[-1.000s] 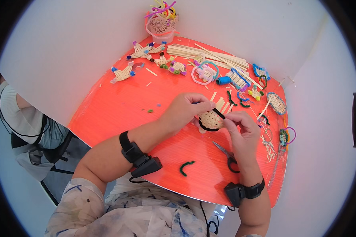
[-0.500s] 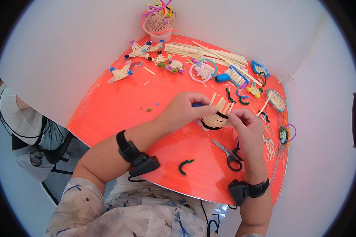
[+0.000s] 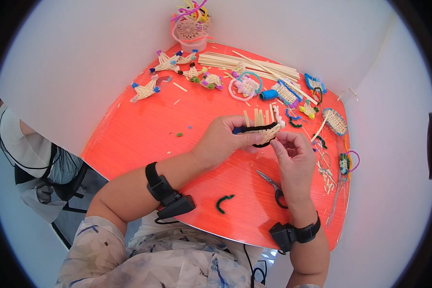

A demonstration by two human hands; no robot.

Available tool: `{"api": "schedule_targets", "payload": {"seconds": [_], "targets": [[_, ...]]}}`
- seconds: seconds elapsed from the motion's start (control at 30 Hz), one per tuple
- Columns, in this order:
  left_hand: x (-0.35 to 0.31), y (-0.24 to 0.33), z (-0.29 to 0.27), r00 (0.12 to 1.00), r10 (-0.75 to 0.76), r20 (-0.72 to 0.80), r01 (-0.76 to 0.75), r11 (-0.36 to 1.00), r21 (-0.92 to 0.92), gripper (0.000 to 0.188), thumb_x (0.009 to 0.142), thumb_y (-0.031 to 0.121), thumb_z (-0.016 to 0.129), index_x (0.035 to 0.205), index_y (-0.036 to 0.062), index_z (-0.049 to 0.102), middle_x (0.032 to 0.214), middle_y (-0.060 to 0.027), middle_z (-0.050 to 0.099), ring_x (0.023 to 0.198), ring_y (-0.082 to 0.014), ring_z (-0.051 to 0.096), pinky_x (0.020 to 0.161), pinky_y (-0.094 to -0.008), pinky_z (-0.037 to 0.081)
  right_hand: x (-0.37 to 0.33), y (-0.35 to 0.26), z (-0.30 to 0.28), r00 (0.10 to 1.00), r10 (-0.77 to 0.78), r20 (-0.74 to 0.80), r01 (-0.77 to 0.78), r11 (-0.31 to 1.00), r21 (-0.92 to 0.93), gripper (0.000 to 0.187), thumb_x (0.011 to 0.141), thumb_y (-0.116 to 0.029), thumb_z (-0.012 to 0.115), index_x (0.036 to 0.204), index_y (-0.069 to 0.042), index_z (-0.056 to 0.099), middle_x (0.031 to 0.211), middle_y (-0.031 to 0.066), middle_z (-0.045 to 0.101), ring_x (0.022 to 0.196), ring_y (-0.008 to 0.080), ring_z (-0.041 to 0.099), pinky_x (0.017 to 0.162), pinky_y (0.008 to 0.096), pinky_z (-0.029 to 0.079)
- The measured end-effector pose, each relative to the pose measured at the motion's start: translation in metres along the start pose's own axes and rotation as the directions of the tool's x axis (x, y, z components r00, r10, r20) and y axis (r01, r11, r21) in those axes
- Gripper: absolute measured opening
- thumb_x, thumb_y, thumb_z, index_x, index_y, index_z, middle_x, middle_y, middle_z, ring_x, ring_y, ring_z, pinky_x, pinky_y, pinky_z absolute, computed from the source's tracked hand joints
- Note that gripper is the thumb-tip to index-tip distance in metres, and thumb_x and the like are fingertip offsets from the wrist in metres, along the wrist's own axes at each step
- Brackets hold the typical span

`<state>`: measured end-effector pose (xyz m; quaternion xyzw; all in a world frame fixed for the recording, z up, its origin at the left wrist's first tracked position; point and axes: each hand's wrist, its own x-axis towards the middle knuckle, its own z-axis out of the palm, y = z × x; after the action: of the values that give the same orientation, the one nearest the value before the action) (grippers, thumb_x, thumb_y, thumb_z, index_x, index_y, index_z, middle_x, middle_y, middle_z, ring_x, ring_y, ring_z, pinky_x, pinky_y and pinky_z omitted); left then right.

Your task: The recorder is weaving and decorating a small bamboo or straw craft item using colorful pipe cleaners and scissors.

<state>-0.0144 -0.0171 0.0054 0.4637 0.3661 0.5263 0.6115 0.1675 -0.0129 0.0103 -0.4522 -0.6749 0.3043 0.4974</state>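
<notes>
A small woven basket (image 3: 270, 135) of pale strips has fuzzy black pipe cleaner bands along its upper and lower edges. Several strips stick up from it, and a white fuzzy trim (image 3: 279, 116) runs up its right side. My left hand (image 3: 223, 139) grips its left side, thumb in front and the other fingers mostly hidden behind. My right hand (image 3: 294, 149) is closed, thumb and fingers pinching at the basket's lower right edge. Scissors (image 3: 272, 185) lie on the table below my right hand, which partly covers their handles.
The red table (image 3: 153, 129) stands against pale walls. A curved green pipe cleaner (image 3: 220, 204) lies near its front edge. Woven pieces, long pale strips (image 3: 249, 65), a blue spool (image 3: 268, 95) and scraps lie along the far and right sides. A pink container (image 3: 193, 33) stands behind; another person sits at left.
My hands have turned the basket, bringing its white trim into view on the right. My right hand has moved slightly left and now covers more of the scissors' handles.
</notes>
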Motion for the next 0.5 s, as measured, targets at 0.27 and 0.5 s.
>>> {"api": "schedule_targets", "payload": {"seconds": [0.27, 0.5], "targets": [[0.0009, -0.0051, 0.0011, 1.000, 0.015, 0.013, -0.017, 0.991, 0.136, 0.025, 0.089, 0.006, 0.065, 0.112, -0.0024, 0.062, 0.109, -0.0098, 0.067, 0.097, -0.0154, 0.065, 0.080, -0.0276, 0.055, -0.0028, 0.0063, 0.0036, 0.999, 0.041, -0.003, -0.041, 0.999, 0.031, 0.015, 0.083, -0.003, 0.071, 0.096, 0.001, 0.063, 0.086, 0.0029, 0.058, 0.071, 0.0073, 0.054, 0.063, 0.0225, 0.045], [-0.0011, -0.0053, 0.0037, 0.999, 0.025, 0.022, -0.027, 0.993, 0.118, 0.024, 0.089, 0.005, 0.065, 0.111, -0.0025, 0.062, 0.106, -0.0103, 0.067, 0.095, -0.0149, 0.065, 0.081, -0.0275, 0.054, -0.0032, 0.0067, 0.0044, 0.998, 0.055, -0.027, -0.051, 0.992, 0.115, 0.010, 0.083, 0.001, 0.069, 0.088, 0.001, 0.061, 0.083, 0.0028, 0.058, 0.068, 0.0069, 0.054, 0.061, 0.0216, 0.045]]}}
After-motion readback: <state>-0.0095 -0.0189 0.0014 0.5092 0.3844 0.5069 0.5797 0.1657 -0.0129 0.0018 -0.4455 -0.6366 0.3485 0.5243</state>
